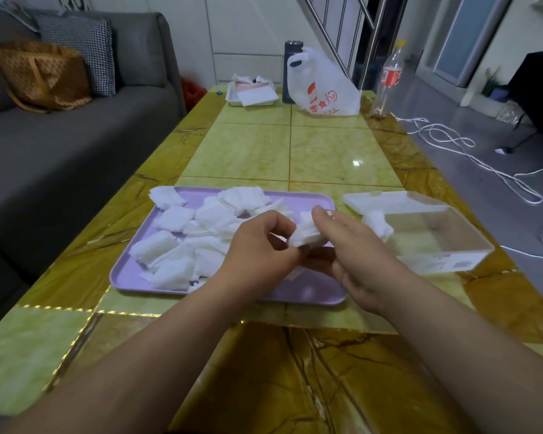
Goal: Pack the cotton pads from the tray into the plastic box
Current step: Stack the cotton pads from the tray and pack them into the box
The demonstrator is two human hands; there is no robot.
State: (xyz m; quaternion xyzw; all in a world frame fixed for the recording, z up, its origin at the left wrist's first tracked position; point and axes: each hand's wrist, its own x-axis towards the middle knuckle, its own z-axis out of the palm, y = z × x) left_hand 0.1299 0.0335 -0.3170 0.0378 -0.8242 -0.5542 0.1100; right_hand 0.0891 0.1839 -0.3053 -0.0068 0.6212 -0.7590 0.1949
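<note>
Both the left hand (261,245) and right hand (348,245) pinch a stack of cotton pads (306,234) over the lilac tray (308,291), squaring it; next it should go into the clear plastic box (433,242).

Hands hide tray (132,278) centre.

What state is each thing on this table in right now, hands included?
Plastic box: open, one bunch of pads inside.
Box lid: off, lying behind the box.
Purple tray: still heaped with cotton pads.
Left hand and right hand: both gripping one pad stack.
Cola bottle: upright, nearly empty.
</note>
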